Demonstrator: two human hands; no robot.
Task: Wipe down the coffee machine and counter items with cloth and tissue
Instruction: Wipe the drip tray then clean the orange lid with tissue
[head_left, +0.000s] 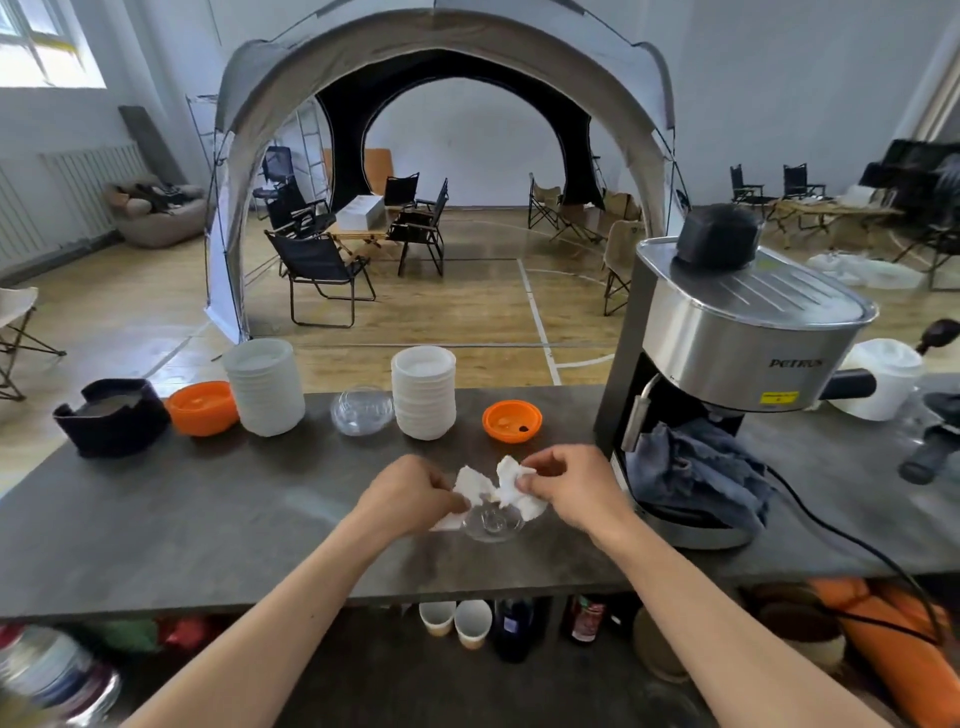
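Observation:
My left hand (410, 493) and my right hand (569, 483) both pinch a crumpled white tissue (501, 486) over a small clear plastic dome lid (491, 522) resting on the dark counter (208, 519). The tissue covers the lid's far rim. To the right stands the silver and black coffee machine (737, 332), and a grey-blue cloth (696, 473) lies bunched on its drip tray.
Along the counter's far edge stand a black holder (111, 415), an orange bowl (202, 408), two stacks of white lids (265, 387) (423, 392), a clear dome lid (362, 410) and an orange lid (511, 421). A black power cord (852, 540) trails right of the machine.

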